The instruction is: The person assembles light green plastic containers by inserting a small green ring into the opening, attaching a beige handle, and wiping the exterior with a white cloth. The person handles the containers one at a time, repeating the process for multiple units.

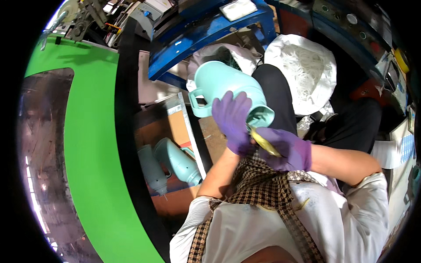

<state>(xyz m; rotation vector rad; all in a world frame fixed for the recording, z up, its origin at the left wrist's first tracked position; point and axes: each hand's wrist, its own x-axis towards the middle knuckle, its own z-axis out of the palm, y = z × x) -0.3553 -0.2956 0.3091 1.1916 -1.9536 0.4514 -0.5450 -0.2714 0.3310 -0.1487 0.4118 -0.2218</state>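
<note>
A pale teal plastic jug (221, 76) with a side handle lies tilted across my lap, its narrower round opening turned toward me. My left hand (232, 120), in a purple glove, rests with its fingers over the jug's side and steadies it by the neck. In my right hand (285, 149), also purple-gloved, is a slim yellow-handled tool (265, 142). Its front end meets the jug's rim, and the tip is hidden there, so I cannot tell what kind of tool it is.
Two more teal jugs (175, 162) lie in an open box (193, 131) at the left. Ahead stand a white sack (300, 44) of pale plastic rings or trimmings and a blue metal bench (206, 35). A green-topped machine surface (90, 144) runs along the far left.
</note>
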